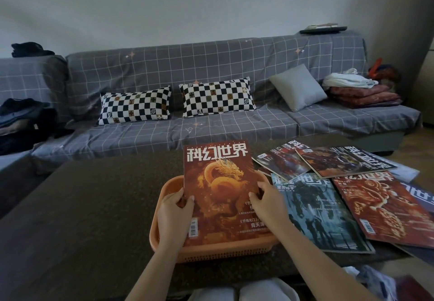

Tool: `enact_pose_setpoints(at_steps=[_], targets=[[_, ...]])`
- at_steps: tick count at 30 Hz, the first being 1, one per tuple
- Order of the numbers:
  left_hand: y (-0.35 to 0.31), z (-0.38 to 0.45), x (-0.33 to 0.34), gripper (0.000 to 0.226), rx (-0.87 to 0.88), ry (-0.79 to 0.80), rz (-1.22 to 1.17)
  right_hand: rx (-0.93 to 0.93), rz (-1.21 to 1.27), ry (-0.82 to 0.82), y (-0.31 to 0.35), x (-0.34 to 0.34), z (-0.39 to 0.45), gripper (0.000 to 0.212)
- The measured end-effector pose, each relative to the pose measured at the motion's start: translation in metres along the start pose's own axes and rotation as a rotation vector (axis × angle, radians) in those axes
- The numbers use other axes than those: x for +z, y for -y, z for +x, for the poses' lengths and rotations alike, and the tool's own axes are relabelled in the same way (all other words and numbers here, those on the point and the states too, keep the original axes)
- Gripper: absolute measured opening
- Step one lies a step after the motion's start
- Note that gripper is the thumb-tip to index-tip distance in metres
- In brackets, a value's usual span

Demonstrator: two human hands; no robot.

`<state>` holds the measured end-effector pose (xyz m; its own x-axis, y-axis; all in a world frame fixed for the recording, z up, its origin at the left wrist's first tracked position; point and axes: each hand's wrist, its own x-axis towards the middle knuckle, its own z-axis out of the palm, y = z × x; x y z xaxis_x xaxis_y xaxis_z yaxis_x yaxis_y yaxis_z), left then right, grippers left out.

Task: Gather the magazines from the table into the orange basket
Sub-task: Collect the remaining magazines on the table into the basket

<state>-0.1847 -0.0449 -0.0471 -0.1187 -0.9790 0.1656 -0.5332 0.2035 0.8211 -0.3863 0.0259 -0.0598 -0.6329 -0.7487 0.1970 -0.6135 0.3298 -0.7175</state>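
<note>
An orange basket [169, 188] sits on the dark table [94, 206] in front of me. A red magazine with a golden dragon [218, 178] stands tilted in the basket, its top edge above the rim. My left hand [175, 213] grips its left edge with the thumb on the cover. My right hand [266, 202] holds its right edge the same way. Several other magazines lie spread on the table to the right: a blue-grey one [314, 213] next to the basket, a red one [385, 209] beyond it, and two darker ones [340, 162] farther back.
A grey checked sofa [211, 70] runs behind the table, with two chequered pillows [135, 105], a grey cushion [297, 89] and folded blankets [361, 94]. Dark clothes [21, 117] lie piled at the left. My knees [244, 289] show at the table's near edge.
</note>
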Motion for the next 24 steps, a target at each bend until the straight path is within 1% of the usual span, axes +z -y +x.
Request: enact_pose_setpoints(at_steps=[2, 4, 5, 8, 10, 12, 15, 20, 22, 24], targets=[[-0.004, -0.003, 0.002, 0.046, 0.045, -0.013, 0.073, -0.003, 0.017, 0.023, 0.001, -0.003, -0.002, 0.04], [-0.009, -0.011, 0.005, 0.054, 0.103, -0.073, 0.13, 0.009, 0.091, 0.025, 0.003, -0.007, -0.006, 0.045], [-0.013, -0.017, 0.007, 0.055, 0.143, -0.097, 0.142, 0.021, 0.124, 0.016, 0.003, -0.011, -0.008, 0.047], [-0.026, -0.031, 0.016, 0.044, 0.252, -0.094, 0.12, 0.006, 0.17, -0.038, 0.0, -0.024, -0.016, 0.039], [-0.038, -0.038, 0.027, 0.036, 0.24, -0.032, 0.059, -0.005, 0.193, -0.083, -0.007, -0.037, -0.022, 0.032], [-0.053, -0.045, 0.041, 0.031, 0.217, 0.065, -0.008, -0.004, 0.22, -0.113, -0.018, -0.052, -0.028, 0.028], [-0.074, -0.057, 0.065, 0.026, 0.278, 0.197, -0.11, 0.001, 0.188, -0.167, -0.043, -0.073, -0.033, 0.024], [-0.107, -0.08, 0.117, 0.025, 0.392, 0.33, -0.139, 0.091, 0.131, -0.236, -0.099, -0.108, -0.038, 0.023], [-0.117, -0.088, 0.142, 0.025, 0.392, 0.409, -0.156, 0.128, 0.096, -0.268, -0.124, -0.12, -0.04, 0.023], [-0.126, -0.094, 0.168, 0.026, 0.341, 0.488, -0.157, 0.182, 0.032, -0.318, -0.146, -0.132, -0.042, 0.023]])
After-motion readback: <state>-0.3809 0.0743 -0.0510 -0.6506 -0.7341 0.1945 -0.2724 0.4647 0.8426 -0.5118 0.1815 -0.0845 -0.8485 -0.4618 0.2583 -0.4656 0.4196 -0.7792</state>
